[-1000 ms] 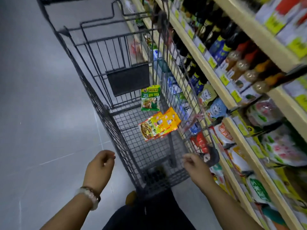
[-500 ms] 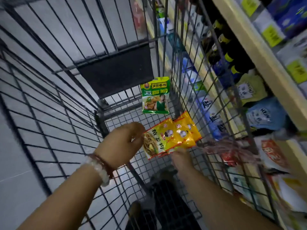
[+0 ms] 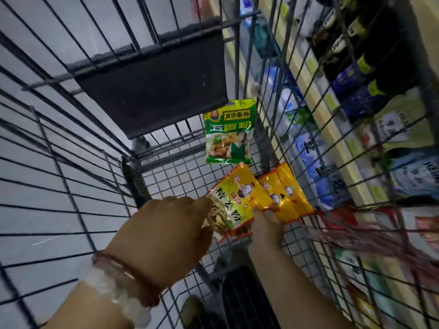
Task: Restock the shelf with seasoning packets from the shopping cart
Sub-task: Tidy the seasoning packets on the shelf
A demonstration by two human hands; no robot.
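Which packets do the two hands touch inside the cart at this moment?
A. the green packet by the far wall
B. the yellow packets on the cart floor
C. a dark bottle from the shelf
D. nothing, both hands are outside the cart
B: the left hand and the right hand both meet the near edge of the yellow packets, while the green packet lies apart, farther in the cart.

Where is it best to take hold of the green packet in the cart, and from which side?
Probably pinch the green packet by its lower edge, reaching from the near side. It lies flat on the cart floor, its top edge close against the far wall, while the near edge is open.
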